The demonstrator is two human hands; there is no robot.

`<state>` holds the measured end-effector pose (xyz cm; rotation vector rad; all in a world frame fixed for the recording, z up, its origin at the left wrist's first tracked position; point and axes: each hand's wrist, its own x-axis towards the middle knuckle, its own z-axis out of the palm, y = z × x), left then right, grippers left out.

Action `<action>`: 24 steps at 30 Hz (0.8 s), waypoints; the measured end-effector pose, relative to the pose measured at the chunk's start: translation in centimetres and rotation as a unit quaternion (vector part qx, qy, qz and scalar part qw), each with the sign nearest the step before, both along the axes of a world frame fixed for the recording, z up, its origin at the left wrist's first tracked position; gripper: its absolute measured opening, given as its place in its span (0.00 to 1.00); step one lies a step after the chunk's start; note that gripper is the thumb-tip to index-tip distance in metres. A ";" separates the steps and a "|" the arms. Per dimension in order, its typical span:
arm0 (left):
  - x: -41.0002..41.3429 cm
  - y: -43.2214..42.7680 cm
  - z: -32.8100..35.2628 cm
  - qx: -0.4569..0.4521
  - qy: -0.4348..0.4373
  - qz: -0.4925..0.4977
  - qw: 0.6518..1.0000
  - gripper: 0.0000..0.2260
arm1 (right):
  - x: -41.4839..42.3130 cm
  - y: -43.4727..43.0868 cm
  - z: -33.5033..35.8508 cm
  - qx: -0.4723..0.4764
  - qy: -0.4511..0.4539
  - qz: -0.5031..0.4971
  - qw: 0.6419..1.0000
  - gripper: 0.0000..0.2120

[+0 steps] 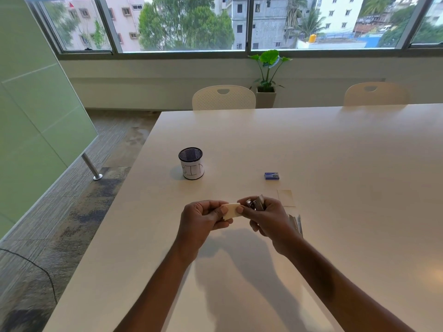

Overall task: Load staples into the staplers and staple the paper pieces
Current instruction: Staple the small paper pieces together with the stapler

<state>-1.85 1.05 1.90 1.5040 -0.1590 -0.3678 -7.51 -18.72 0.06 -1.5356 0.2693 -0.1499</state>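
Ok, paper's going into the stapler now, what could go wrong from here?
The left hand pinches the small paper piece close to the stapler in the right hand, so a fingertip could get caught. Both are held in the air, so the staple may land crooked. The other stapler by the right wrist could be knocked.

We see a white table [311, 144], a small blue staple box [271, 176], a black mesh cup [191, 163] wrapped in white paper with dark lettering, a cream paper piece [232, 211], and a silvery stapler [256, 202].
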 end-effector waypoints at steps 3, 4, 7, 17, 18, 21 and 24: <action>0.0 0.1 0.2 -0.009 0.005 -0.006 1.000 0.06 | -0.2 0.1 0.1 0.006 -0.003 0.011 1.000 0.05; 0.0 0.2 0.2 -0.009 0.004 -0.008 1.000 0.06 | -0.2 0.1 0.2 0.010 -0.002 0.016 1.000 0.05; 0.1 0.3 0.2 -0.002 -0.005 -0.012 1.000 0.06 | -0.3 0.2 0.3 0.008 -0.004 0.023 1.000 0.05; 0.1 0.5 0.3 0.005 -0.011 -0.023 1.000 0.08 | -0.1 0.7 0.3 -0.001 -0.031 -0.006 1.000 0.05; 0.0 0.5 0.3 0.003 -0.011 -0.024 1.000 0.08 | -0.1 0.7 0.3 -0.001 -0.033 -0.007 0.999 0.05; 0.0 0.4 0.4 0.008 -0.017 -0.023 1.000 0.08 | 0.0 0.7 0.2 -0.009 -0.034 -0.009 0.999 0.06; -0.1 0.3 0.4 0.014 -0.025 -0.018 0.999 0.09 | 0.1 0.7 0.1 -0.018 -0.029 -0.020 0.999 0.06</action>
